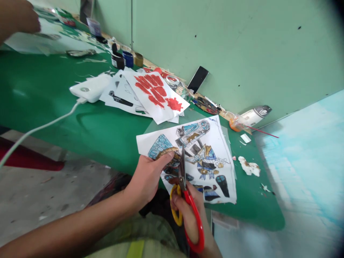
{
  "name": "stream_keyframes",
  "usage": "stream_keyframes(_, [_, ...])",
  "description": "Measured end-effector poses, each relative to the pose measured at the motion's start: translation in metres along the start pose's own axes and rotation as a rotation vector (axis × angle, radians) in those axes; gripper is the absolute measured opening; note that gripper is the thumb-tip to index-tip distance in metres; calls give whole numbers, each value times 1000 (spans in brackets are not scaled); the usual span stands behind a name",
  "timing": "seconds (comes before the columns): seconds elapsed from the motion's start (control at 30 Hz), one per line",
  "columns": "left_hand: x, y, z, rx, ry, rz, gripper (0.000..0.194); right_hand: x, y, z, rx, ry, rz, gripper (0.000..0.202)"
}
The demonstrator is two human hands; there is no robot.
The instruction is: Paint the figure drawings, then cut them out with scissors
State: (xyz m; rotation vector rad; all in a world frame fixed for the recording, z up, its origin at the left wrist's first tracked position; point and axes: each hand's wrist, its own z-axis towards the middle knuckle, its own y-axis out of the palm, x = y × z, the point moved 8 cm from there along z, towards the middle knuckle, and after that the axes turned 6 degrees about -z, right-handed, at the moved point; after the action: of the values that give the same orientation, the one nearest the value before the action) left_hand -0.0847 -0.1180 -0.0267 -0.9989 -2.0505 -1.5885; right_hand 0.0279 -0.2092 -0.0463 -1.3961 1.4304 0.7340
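My left hand (145, 175) pinches a small cut piece of paper (173, 159) with a dark and brown drawing between thumb and fingers. In my right hand (188, 211) are scissors (182, 172) with one red and one yellow handle. Their blades point up and away from me, close beside the piece. Behind and beneath lies a white sheet (225, 150) with several coloured drawings in blue, black and brown. Whether the blades are biting into paper cannot be made out.
Red-painted paper (156, 95) tops a stack of sheets. A white device (91, 87) trails a cable leftward. Paint jars (127, 59) and a phone (198, 79) line the wall. Scraps (248, 166) lie on the green table (115, 143). Another person's hand (20, 18) is at upper left.
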Motion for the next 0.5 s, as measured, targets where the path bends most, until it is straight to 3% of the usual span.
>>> stream_keyframes(0.2, [5,2,0,-14,43,1,19,-3,0,1,33,101,-19,29])
stream_keyframes(0.37, [4,0,1,-13,41,3,19,-6,0,1,29,43,-21,30])
stream_keyframes(0.5, [1,-2,1,-4,24,25,17,2,0,1,32,83,14,28])
